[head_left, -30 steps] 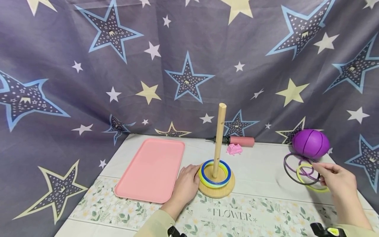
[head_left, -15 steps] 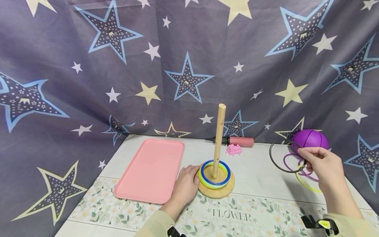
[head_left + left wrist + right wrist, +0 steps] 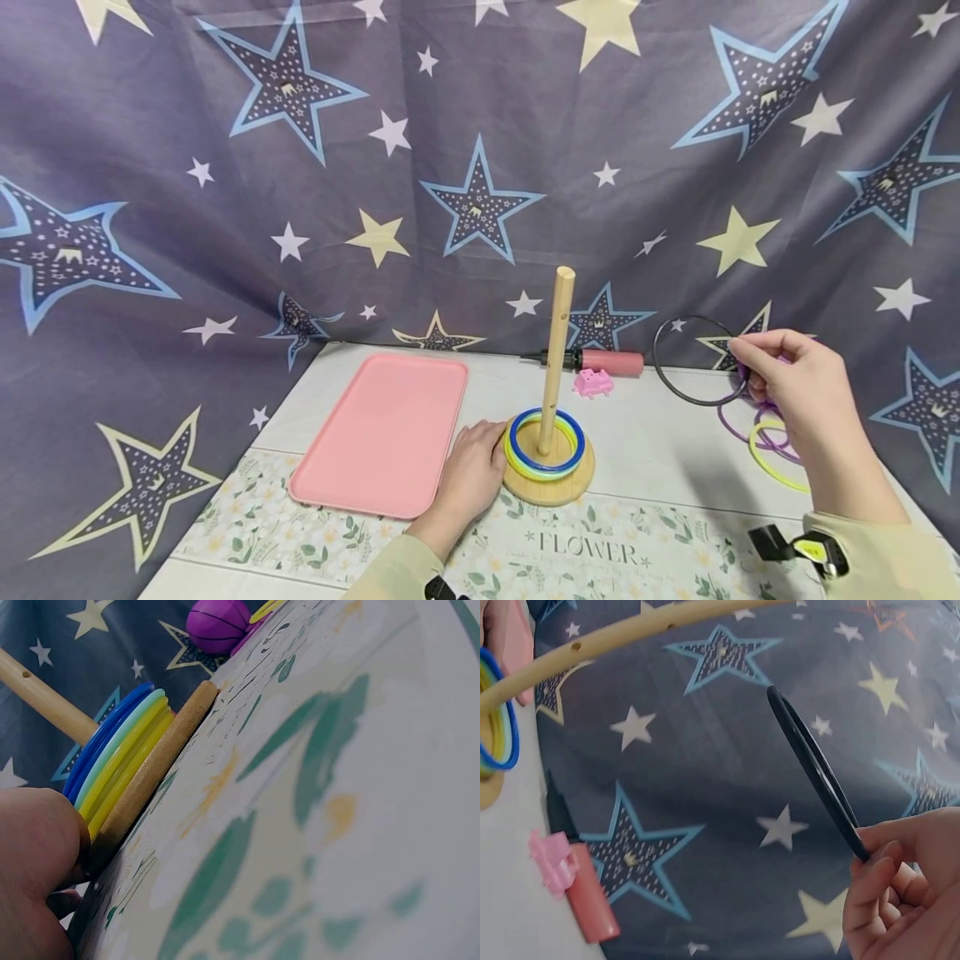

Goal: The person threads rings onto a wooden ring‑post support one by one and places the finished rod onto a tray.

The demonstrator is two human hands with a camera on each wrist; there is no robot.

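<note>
A wooden peg stand (image 3: 557,358) rises upright from a round base. Stacked around the foot of its peg are a blue ring (image 3: 546,468), a pale green ring (image 3: 120,750) and yellow rings (image 3: 124,784). My left hand (image 3: 468,467) holds the left edge of the base, the thumb close against the rings; its other fingers are partly hidden. Off to the right, my right hand (image 3: 802,387) pinches a thin black ring (image 3: 810,765) between thumb and fingertips, up above the table. Behind that hand, purple rings (image 3: 727,425) and a yellow-green ring (image 3: 772,475) lie on the table.
A pink tray (image 3: 382,433) lies left of the stand. Behind the stand are a red and black hand pump (image 3: 611,362) and a small pink toy (image 3: 594,382). A purple ball (image 3: 217,626) sits at the far right. A star-patterned curtain (image 3: 480,200) hangs along the table's back edge.
My right hand has lifted the black ring off the purple and yellow-green rings and carried it up and leftward. My left hand has stayed at the base.
</note>
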